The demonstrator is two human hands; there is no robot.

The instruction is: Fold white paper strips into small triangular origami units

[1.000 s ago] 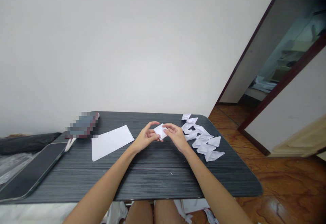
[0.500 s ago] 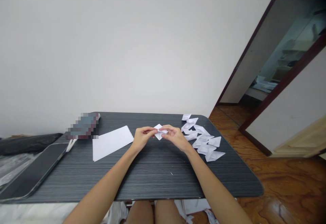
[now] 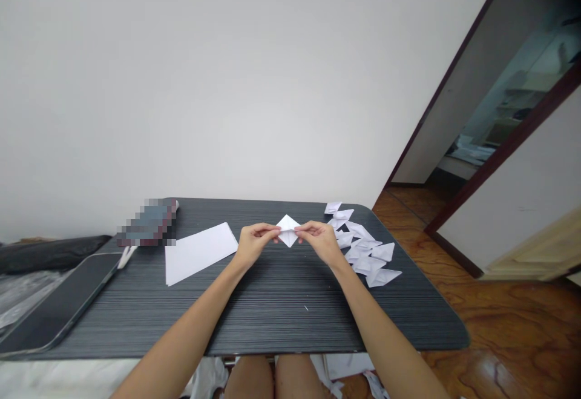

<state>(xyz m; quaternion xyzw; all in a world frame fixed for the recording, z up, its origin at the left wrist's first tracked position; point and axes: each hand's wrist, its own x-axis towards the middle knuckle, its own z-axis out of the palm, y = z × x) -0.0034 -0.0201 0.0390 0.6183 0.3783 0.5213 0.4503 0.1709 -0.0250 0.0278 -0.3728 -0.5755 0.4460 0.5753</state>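
Between my two hands is a small diamond-shaped piece of folded white paper [image 3: 287, 235], with a crease or flap running across its middle. My left hand [image 3: 255, 242] pinches its left corner between thumb and fingers. On the opposite side, my right hand [image 3: 320, 241] grips the right corner in the same way. Several folded white paper pieces [image 3: 368, 264] lie in a loose cluster to the right of my right hand. A stack of flat white paper sheets [image 3: 200, 253] rests left of my left hand.
The dark table [image 3: 281, 326] has a pale wall [image 3: 272, 84] behind it. At its left lie a black tablet-like slab [image 3: 63, 305] and a blurred-out dark object [image 3: 152, 223] with a white cable [image 3: 127, 257]. A doorway opens at the right.
My right hand has shifted slightly right, its fingers now at the paper's right corner. The diamond shows more fully between the hands and sits a little higher.
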